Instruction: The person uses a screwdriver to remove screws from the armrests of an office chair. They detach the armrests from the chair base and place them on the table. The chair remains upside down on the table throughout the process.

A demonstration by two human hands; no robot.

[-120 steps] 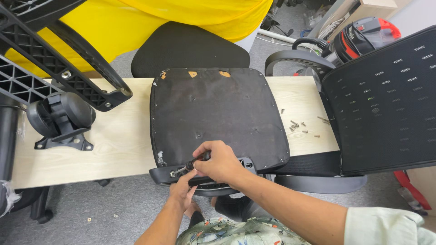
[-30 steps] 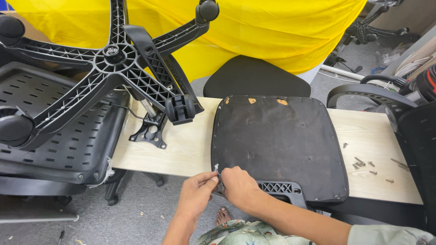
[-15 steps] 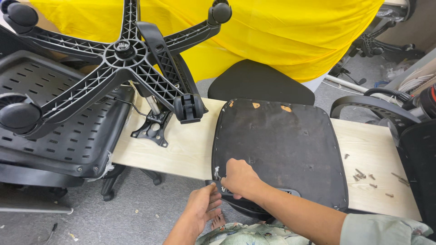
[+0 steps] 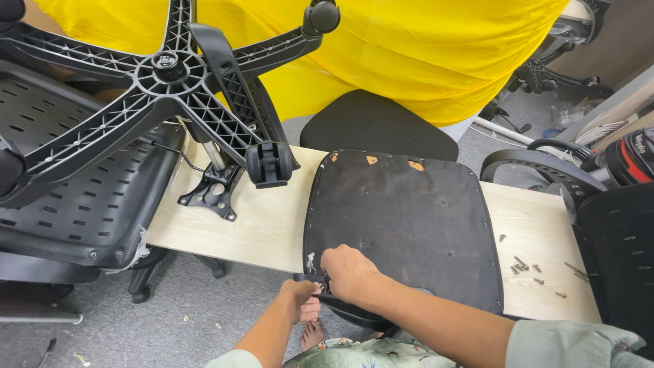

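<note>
at nine to eleven o'clock an upturned five-arm chair base [image 4: 163, 71] with castors is lying tipped over a perforated black seat shell [image 4: 82, 197], its metal plate [image 4: 211, 191] resting on the pale wooden board [image 4: 266, 225], apparently parked there out of the way. moving right, the left hand [image 4: 300, 300] is sitting at six o'clock just below the board's near edge, fingers curled closed around something small and dark; what it is gripping is too hidden to name. just beside it, touching, the right hand [image 4: 351, 272] is pressing on the near left corner of the black seat pan [image 4: 402, 225], fingers bent down and pinched at the stapled fabric edge, seemingly working at that rim; whether it is holding a tool cannot be told. the seat pan is lying underside up across the middle of the board, likely so its edge is reachable. at three o'clock loose screws [image 4: 524, 264] are lying scattered on the board, near a mesh chair back [image 4: 616, 252] cut off by the frame. yellow cloth [image 4: 409, 48] is filling twelve o'clock, hiding whatever is behind it.
</note>
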